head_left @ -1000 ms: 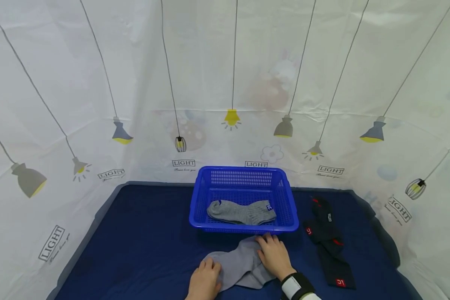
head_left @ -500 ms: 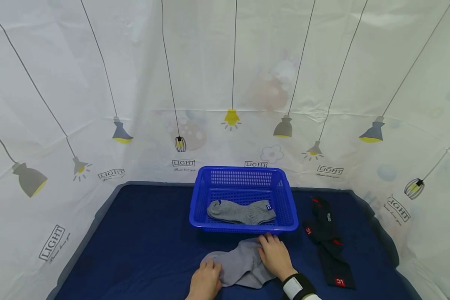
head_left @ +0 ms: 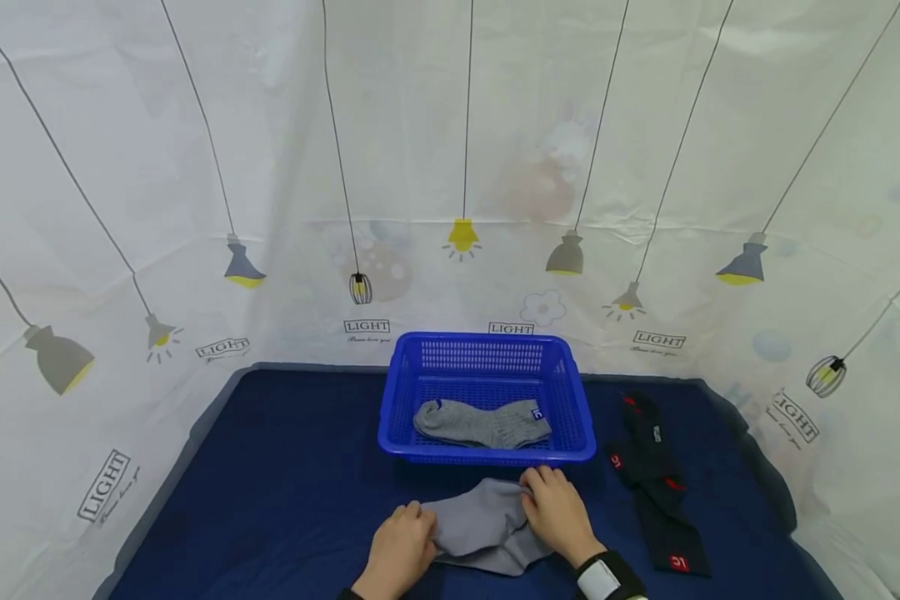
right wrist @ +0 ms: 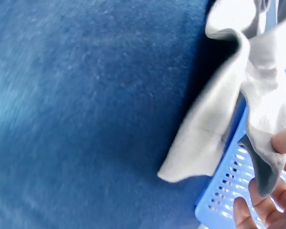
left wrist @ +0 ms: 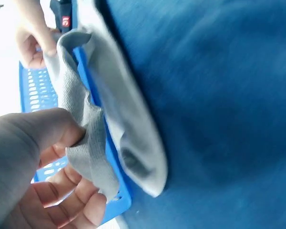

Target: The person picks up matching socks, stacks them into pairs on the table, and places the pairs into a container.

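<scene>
Two plain grey socks lie before the basket. The upper grey sock [head_left: 468, 521] is raised at both ends, its middle sagging between my hands. My left hand [head_left: 400, 542] pinches one end between thumb and fingers, as the left wrist view shows at that sock end [left wrist: 93, 155]. With thumb and fingertips, my right hand [head_left: 558, 512] pinches the other end [right wrist: 269, 162]. Under it the second grey sock [head_left: 513, 557] lies flat on the dark blue cloth, partly covered in the head view; its full length [left wrist: 128, 109] shows in the left wrist view.
A blue plastic basket [head_left: 581, 408] stands just beyond my hands, holding ribbed grey socks [head_left: 483, 423] with a blue tag. To its right, black socks [head_left: 667, 500] with red marks lie crossed on the dark blue cloth [head_left: 270, 483]. A white printed curtain [head_left: 420, 167] encloses the back and sides.
My left hand has risen with its end of the upper sock, and more of the lower sock shows. The right hand has shifted slightly right. Basket and black socks stay put.
</scene>
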The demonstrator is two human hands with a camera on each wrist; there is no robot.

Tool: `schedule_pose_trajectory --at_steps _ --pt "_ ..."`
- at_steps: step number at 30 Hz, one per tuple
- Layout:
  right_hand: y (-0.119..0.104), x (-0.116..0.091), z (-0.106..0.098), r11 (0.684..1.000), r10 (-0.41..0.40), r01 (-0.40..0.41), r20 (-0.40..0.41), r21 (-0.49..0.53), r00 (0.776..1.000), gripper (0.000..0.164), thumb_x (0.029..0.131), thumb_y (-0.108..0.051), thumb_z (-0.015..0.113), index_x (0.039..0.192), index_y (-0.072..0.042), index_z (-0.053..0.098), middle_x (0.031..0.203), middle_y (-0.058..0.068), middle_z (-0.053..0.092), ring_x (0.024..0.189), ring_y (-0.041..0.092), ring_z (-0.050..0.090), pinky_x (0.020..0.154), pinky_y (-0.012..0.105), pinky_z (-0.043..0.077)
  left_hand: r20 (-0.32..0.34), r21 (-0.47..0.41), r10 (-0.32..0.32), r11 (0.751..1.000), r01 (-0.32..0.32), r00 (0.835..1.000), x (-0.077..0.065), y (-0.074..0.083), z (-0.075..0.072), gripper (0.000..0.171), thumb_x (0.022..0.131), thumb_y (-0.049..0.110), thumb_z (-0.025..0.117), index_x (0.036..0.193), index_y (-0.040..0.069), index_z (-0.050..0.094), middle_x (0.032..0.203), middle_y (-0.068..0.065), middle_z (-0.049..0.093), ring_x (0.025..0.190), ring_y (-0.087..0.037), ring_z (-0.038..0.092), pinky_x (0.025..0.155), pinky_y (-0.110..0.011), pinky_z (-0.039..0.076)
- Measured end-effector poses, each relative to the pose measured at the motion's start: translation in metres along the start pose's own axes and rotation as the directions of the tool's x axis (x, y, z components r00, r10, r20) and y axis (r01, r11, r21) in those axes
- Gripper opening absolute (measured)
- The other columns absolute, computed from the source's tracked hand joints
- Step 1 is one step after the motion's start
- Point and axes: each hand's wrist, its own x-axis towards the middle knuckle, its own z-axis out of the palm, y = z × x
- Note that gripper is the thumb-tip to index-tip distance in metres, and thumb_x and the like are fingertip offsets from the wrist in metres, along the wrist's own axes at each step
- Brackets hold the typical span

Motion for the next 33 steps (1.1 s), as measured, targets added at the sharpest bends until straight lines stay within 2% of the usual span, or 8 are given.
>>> schedule_pose_trajectory --at_steps 4,9,13,18,22,26,33 --pt "-0.001 -0.003 -0.010 0.998 0.056 -0.056 0.029 0.004 0.998 0.019 0.072 -0.014 0.072 0.083 -0.018 0.057 0.075 -0.005 0.048 0.068 0.015 0.046 0.057 0.031 0.037 0.039 -0.023 0.045 0.999 -0.044 0.998 0.009 -0.007 -0.008 0.020 0.063 0.009 0.069 0.068 0.018 0.051 0.065 0.006 0.041 0.057 -0.011 0.041 0.049 -0.024 0.033" --pt "-0.005 -0.012 -0.020 0.994 0.108 -0.108 0.065 -0.003 0.992 0.016 0.073 -0.016 0.071 0.082 -0.019 0.058 0.074 -0.007 0.047 0.067 0.014 0.046 0.056 0.028 0.036 0.084 -0.061 0.099 0.994 -0.094 0.992 0.014 -0.015 -0.009 0.020 0.065 0.011 0.068 0.071 0.019 0.051 0.067 0.008 0.040 0.058 -0.008 0.039 0.050 -0.022 0.032" --pt "-0.008 -0.019 -0.027 0.989 0.149 -0.149 0.104 -0.004 0.983 0.014 0.075 -0.017 0.070 0.082 -0.020 0.058 0.074 -0.007 0.046 0.065 0.012 0.044 0.054 0.026 0.034 0.084 -0.075 0.134 0.989 -0.128 0.987 0.015 -0.018 -0.007 0.021 0.064 0.012 0.069 0.070 0.020 0.051 0.066 0.009 0.039 0.058 -0.007 0.038 0.051 -0.021 0.031" --pt "-0.012 -0.025 -0.035 0.978 0.207 -0.210 0.177 0.000 0.962 0.013 0.078 -0.017 0.068 0.084 -0.021 0.057 0.076 -0.007 0.046 0.066 0.011 0.042 0.055 0.026 0.034 0.059 -0.103 0.182 0.979 -0.175 0.982 0.015 -0.020 -0.004 0.021 0.063 0.012 0.069 0.071 0.021 0.052 0.066 0.011 0.039 0.058 -0.006 0.038 0.051 -0.020 0.031" --pt "-0.015 -0.029 -0.038 0.974 0.222 -0.228 0.210 0.004 0.952 0.013 0.078 -0.017 0.067 0.085 -0.021 0.056 0.077 -0.007 0.046 0.067 0.011 0.042 0.055 0.026 0.033 0.087 -0.112 0.192 0.977 -0.181 0.978 0.016 -0.020 -0.004 0.022 0.064 0.012 0.070 0.072 0.021 0.052 0.067 0.011 0.041 0.059 -0.006 0.039 0.052 -0.020 0.033" --pt "-0.015 -0.034 -0.036 0.978 0.206 -0.210 0.196 -0.005 0.959 0.014 0.078 -0.017 0.068 0.084 -0.021 0.055 0.075 -0.007 0.044 0.065 0.010 0.040 0.053 0.025 0.032 0.110 -0.111 0.190 0.978 -0.178 0.976 0.017 -0.021 -0.004 0.022 0.065 0.011 0.070 0.072 0.021 0.052 0.067 0.010 0.041 0.059 -0.006 0.040 0.053 -0.021 0.034" --pt "-0.011 -0.037 -0.025 0.992 0.123 -0.120 0.084 -0.034 0.989 0.024 0.071 -0.012 0.072 0.087 -0.019 0.056 0.077 -0.005 0.044 0.064 0.012 0.039 0.052 0.025 0.031 0.100 -0.062 0.176 0.983 -0.171 0.979 0.017 -0.024 0.005 0.022 0.065 0.012 0.071 0.071 0.020 0.052 0.067 0.009 0.042 0.059 -0.008 0.041 0.053 -0.023 0.035"
